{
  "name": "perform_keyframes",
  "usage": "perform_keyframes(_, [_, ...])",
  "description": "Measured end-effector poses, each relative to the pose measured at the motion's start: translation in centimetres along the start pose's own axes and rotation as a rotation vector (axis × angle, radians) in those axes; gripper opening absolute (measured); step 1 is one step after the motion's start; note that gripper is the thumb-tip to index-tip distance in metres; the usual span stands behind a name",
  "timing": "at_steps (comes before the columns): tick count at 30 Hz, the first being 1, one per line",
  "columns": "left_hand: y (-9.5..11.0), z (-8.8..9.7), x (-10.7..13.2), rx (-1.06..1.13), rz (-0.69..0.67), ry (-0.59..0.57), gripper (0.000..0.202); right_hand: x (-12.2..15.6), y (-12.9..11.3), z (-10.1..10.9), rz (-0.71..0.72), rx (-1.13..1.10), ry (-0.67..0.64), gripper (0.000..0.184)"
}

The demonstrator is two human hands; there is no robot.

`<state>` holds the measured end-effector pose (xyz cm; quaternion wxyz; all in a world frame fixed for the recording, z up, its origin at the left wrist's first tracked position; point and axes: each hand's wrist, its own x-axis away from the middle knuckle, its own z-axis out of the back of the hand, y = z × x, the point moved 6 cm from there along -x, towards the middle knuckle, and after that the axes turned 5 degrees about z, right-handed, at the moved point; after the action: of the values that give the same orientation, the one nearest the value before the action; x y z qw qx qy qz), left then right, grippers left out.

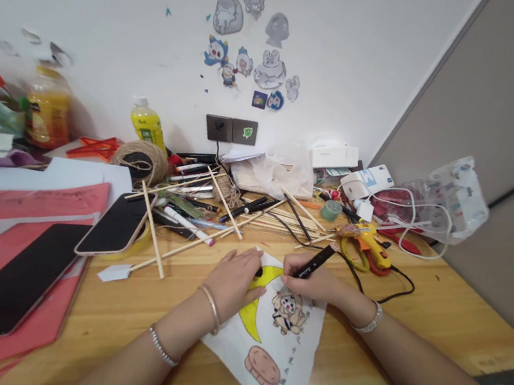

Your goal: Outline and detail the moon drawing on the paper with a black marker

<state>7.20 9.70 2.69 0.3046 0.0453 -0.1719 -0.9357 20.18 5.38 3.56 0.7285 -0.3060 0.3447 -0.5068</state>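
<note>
A white sheet of paper (267, 353) with a yellow crescent moon (250, 317), a small cartoon figure and a brown shape lies on the wooden table (126, 324). My left hand (234, 280) rests flat on the sheet's upper edge, fingers stretched over the moon. My right hand (313, 284) is closed round a black marker (314, 263), whose tip sits near the top of the moon, close to my left fingertips. Both wrists wear bracelets.
Several thin wooden sticks (204, 227), pens, a twine ball (142, 162), two phones (116, 224) and pink paper (29, 206) crowd the back and left. A yellow glue gun (368, 246) with a black cable lies right of my hand, beside plastic bags (452, 194). Stickers cover the wall.
</note>
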Motion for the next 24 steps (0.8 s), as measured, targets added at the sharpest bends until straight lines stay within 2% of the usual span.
perform_keyframes(15, [0.02,-0.3,-0.01,-0.026,-0.002,-0.012,0.041,0.03,0.01,0.0,-0.01,-0.001,-0.01,0.014])
perform_keyframes(24, [-0.05,-0.11,0.07,0.023,-0.027,0.032,0.035,0.01,-0.16,0.09,-0.012,-0.008,-0.011,0.013])
